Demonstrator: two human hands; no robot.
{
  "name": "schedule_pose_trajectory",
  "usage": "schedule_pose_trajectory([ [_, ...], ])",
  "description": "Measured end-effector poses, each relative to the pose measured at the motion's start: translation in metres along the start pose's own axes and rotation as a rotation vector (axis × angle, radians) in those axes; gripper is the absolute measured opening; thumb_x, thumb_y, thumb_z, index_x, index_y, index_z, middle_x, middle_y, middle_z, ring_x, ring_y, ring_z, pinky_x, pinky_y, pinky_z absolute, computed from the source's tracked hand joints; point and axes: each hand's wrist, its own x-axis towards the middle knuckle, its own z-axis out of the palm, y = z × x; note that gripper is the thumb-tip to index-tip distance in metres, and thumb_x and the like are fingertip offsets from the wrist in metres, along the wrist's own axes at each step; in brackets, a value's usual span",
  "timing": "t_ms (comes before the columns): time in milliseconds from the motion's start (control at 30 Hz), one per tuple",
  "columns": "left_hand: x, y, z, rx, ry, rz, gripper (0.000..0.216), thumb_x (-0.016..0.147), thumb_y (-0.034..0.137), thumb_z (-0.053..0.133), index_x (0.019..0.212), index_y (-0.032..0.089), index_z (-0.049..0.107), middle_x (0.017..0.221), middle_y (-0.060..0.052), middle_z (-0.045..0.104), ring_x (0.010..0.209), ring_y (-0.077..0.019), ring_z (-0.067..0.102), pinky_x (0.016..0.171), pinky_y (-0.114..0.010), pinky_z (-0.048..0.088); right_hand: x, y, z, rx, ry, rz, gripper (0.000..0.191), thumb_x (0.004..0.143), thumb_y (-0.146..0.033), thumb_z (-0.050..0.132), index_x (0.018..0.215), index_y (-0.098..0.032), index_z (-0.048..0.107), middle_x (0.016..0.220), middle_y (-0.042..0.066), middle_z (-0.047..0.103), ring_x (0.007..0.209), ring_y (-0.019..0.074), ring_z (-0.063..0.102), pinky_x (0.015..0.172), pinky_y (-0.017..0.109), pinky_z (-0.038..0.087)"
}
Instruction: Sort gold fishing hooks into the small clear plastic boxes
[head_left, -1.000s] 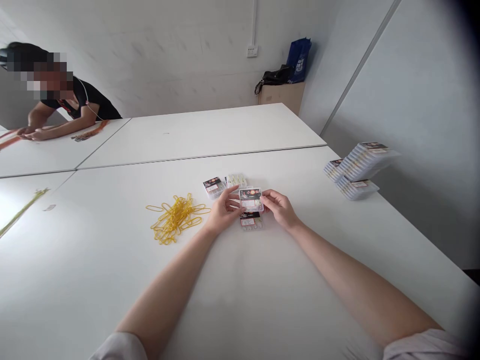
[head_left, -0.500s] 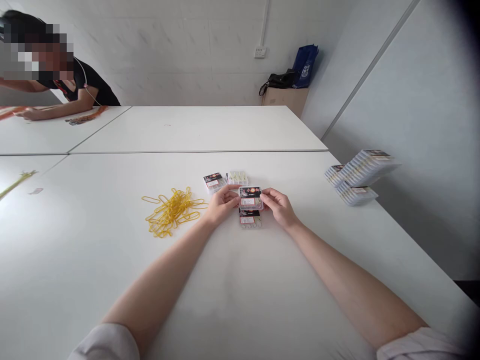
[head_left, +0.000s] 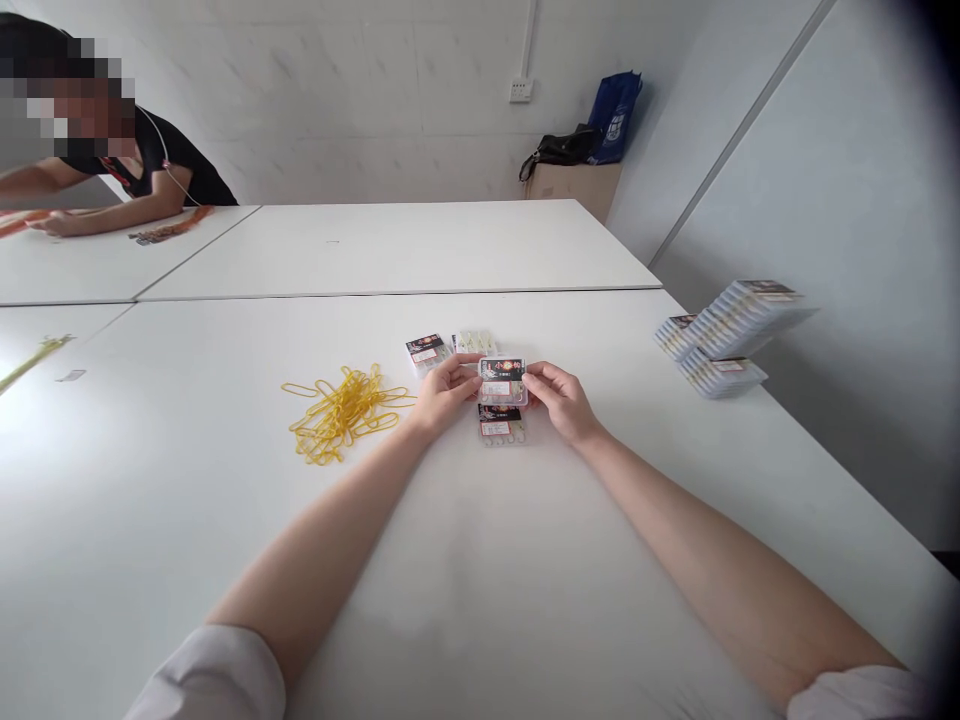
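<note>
Both my hands hold one small clear plastic box with a black and red label (head_left: 502, 380) just above the white table (head_left: 480, 560). My left hand (head_left: 447, 391) pinches its left edge and my right hand (head_left: 561, 399) pinches its right edge. Directly under it lies a second labelled box (head_left: 499, 427), flat on the table. Two more small boxes rest just beyond: a labelled one (head_left: 427, 352) and a pale one (head_left: 474, 343). A loose heap of yellow rubber bands (head_left: 341, 411) lies left of my left hand.
A leaning stack of the same boxes (head_left: 724, 335) stands at the table's right edge by the wall. Another person (head_left: 112, 170) leans over the far left table with orange bands. A cardboard box with a black bag and a blue bag (head_left: 581, 160) sits in the far corner.
The held box has stayed between my hands with only a slight shift; my head has tilted a little. The other person's arms have moved at the far left table.
</note>
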Motion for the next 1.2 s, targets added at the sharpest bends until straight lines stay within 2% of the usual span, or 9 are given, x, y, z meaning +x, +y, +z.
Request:
schedule_pose_trajectory([
  [433,0.002,-0.001,0.000,-0.013,0.016,-0.005,0.049,0.075,0.037,0.080,0.117,0.016,0.065,0.082,-0.001,0.071,0.077,-0.0138,0.064,0.078,-0.029,0.051,0.001,-0.002,-0.001,-0.010,0.003,0.005,0.033,0.084,-0.052,0.067,0.090,-0.019,0.068,0.076,0.001,0.068,0.068,0.0162,0.061,0.064,0.031,0.051],
  [633,0.002,0.001,-0.001,-0.033,0.037,-0.016,0.051,0.074,0.043,0.080,0.115,0.017,0.065,0.081,-0.001,0.071,0.075,-0.0123,0.063,0.073,-0.025,0.049,0.001,-0.002,-0.001,-0.002,-0.098,0.020,0.039,0.088,-0.049,0.064,0.115,-0.021,0.066,0.084,0.003,0.073,0.074,0.0188,0.067,0.069,0.032,0.053],
  [767,0.001,0.003,0.000,-0.022,0.044,-0.019,0.053,0.072,0.045,0.081,0.114,0.017,0.064,0.086,-0.002,0.072,0.078,-0.0129,0.064,0.072,-0.025,0.049,0.005,-0.001,0.007,0.029,-0.093,0.046,0.034,0.083,-0.050,0.071,0.096,-0.019,0.066,0.088,0.005,0.072,0.078,0.0196,0.066,0.066,0.032,0.055],
  [933,0.003,0.001,-0.001,-0.030,0.060,-0.019,0.052,0.071,0.042,0.082,0.112,0.018,0.063,0.084,-0.001,0.071,0.077,-0.0124,0.064,0.071,-0.024,0.050,0.018,0.004,0.012,0.015,-0.050,0.028,0.033,0.082,-0.051,0.070,0.080,-0.020,0.061,0.074,0.000,0.063,0.070,0.0162,0.059,0.058,0.028,0.051],
  [1100,0.002,0.001,-0.001,-0.014,0.050,-0.001,0.047,0.074,0.037,0.081,0.114,0.019,0.063,0.085,-0.001,0.070,0.075,-0.0115,0.064,0.070,-0.024,0.050,0.023,0.004,0.014,-0.032,-0.003,-0.038,0.030,0.086,-0.046,0.063,0.074,-0.020,0.058,0.068,-0.001,0.056,0.062,0.0135,0.051,0.052,0.026,0.045],
  [1200,0.001,0.002,0.000,-0.009,0.036,-0.002,0.046,0.075,0.037,0.080,0.114,0.019,0.063,0.086,-0.001,0.070,0.075,-0.0115,0.064,0.071,-0.024,0.050,0.020,0.002,0.016,-0.033,0.012,-0.023,0.035,0.087,-0.050,0.061,0.069,-0.021,0.053,0.065,-0.001,0.053,0.061,0.0139,0.051,0.049,0.025,0.044],
])
